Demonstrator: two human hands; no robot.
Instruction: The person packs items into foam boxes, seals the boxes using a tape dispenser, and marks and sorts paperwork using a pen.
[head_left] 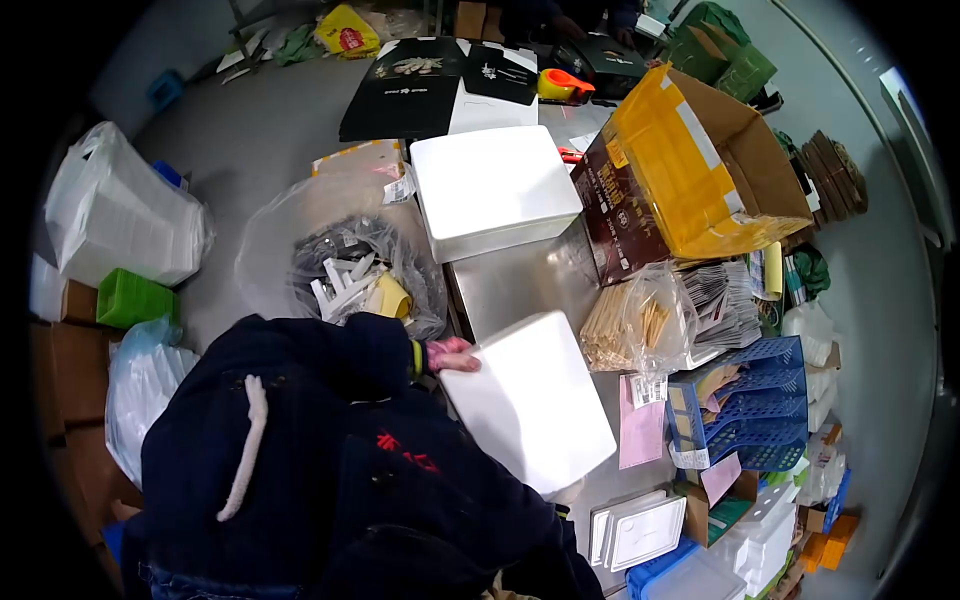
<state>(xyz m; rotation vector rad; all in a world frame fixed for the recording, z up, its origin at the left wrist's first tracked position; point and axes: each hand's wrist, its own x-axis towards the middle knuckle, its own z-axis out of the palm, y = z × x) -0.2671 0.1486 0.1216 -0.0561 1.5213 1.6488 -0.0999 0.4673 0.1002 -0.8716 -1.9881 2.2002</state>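
Observation:
My left hand (452, 356) grips the near-left edge of a white foam box (535, 400), with the thumb over its smooth top face. The box is tilted in front of my body, at the steel table's edge. My right sleeve reaches to the box's lower corner, where only a small blurred bit of my right hand (569, 491) shows; its fingers are hidden. A second white foam box (493, 185) sits farther back on the steel table (530, 280), apart from my hands.
Right of the boxes stand a bag of wooden sticks (640, 320), a blue plastic rack (750, 400) and a large open carton (700, 170). White lids (640, 530) lie nearer. A bag-lined bin (365, 270) stands left. Behind are black printed boxes (410, 95), a tape dispenser (563, 85) and another person's hands (570, 27).

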